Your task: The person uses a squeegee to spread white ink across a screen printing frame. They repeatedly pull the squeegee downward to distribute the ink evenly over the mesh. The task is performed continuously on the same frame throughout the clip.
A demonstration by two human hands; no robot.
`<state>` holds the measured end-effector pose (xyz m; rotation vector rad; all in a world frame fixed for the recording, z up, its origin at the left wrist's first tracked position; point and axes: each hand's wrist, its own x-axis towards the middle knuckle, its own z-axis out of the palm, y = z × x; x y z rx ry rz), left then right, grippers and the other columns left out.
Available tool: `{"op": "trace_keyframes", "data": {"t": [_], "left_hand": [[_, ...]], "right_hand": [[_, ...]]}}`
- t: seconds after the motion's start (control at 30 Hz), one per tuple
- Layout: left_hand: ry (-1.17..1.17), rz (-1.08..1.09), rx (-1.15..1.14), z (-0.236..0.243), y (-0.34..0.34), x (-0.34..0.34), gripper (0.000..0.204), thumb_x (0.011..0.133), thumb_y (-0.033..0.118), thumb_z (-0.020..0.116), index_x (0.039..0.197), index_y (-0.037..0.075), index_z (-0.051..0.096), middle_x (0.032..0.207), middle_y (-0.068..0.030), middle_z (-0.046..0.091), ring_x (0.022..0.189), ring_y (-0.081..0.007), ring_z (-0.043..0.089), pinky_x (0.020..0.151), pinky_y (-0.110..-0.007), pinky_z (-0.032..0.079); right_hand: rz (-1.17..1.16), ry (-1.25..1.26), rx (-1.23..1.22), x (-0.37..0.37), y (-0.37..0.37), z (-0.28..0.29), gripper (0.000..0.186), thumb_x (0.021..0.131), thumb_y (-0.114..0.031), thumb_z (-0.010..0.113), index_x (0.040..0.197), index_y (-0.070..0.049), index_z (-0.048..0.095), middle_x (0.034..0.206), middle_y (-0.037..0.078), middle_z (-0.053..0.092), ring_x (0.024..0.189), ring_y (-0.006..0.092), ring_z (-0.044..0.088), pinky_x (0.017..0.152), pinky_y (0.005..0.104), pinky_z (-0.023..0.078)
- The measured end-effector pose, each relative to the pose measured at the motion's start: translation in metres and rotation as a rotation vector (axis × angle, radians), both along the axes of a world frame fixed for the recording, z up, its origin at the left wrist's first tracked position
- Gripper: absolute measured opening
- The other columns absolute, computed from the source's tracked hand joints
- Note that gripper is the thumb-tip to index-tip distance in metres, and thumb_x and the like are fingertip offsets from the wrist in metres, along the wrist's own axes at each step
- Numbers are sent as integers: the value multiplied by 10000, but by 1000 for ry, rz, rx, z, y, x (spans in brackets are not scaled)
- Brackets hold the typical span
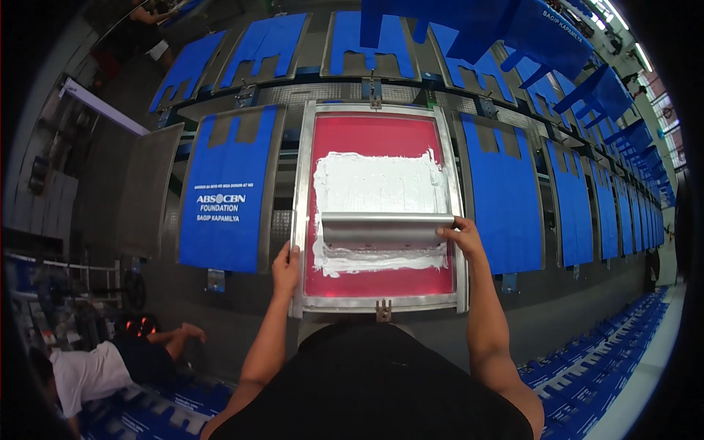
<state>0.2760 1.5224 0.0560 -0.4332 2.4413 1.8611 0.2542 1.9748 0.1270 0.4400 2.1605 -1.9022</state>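
Note:
In front of me lies a screen printing frame (300, 198) with silver metal sides and a red mesh (378, 132). Thick white ink (378, 180) covers the middle of the mesh, with ragged edges. A long grey squeegee (381, 229) lies crosswise on the ink, in the lower half of the screen. My right hand (462, 238) grips the squeegee's right end, thumb on the near side. Down at the frame's lower left side, my left hand (286, 265) has its fingers closed on the metal edge. Whatever is under the screen is hidden.
A printed blue bag panel (220, 238) lies on a board to the left, an unprinted blue panel (502, 205) to the right. More blue panels line both rows. Blue pieces (484, 29) hang at upper right. Another person (103, 370) is low at the left, near spread blue pieces.

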Motion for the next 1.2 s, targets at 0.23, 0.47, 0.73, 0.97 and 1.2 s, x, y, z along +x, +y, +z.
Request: {"op": "trace_keyframes", "data": {"t": [0.23, 0.47, 0.73, 0.97, 1.2], "left_hand": [[68, 17, -213, -40, -11, -15, 414, 963, 262, 572, 1258, -29, 567, 1181, -165, 645, 1083, -205, 597, 940, -314, 447], [-101, 59, 27, -30, 1, -28, 496, 974, 317, 561, 1311, -45, 516, 1223, -157, 619, 1104, -189, 575, 951, -294, 428], [-49, 32, 63, -37, -4, -29, 491, 970, 323, 560, 1327, -11, 516, 1165, -155, 645, 1032, -166, 587, 910, -287, 444], [114, -101, -541, -33, -8, -34, 501, 892, 344, 637, 1279, 36, 558, 1128, -211, 603, 1042, -365, 567, 948, -434, 430], [319, -889, -800, 94, 58, -42, 437, 706, 233, 781, 1086, 74, 636, 1057, -144, 629, 1019, -335, 581, 853, -430, 464]], "right_hand": [[16, -89, 377, -30, 9, -6, 413, 677, -141, 818, 1037, 10, 682, 913, 96, 674, 841, 197, 641, 795, 321, 513], [29, -12, 48, -29, 9, -43, 393, 696, -158, 826, 1033, 1, 704, 897, 80, 702, 822, 149, 638, 803, 283, 487], [38, 1, 108, -17, 3, -44, 353, 702, -166, 817, 999, -4, 716, 859, 44, 680, 793, 126, 605, 777, 279, 471], [183, -15, 249, -17, 10, -44, 405, 692, -162, 799, 1049, -1, 697, 906, 93, 713, 832, 153, 650, 791, 300, 510], [538, 315, 1142, 46, -55, 2, 318, 682, -82, 664, 997, -93, 632, 877, 112, 670, 966, 301, 623, 1043, 576, 322]]}}
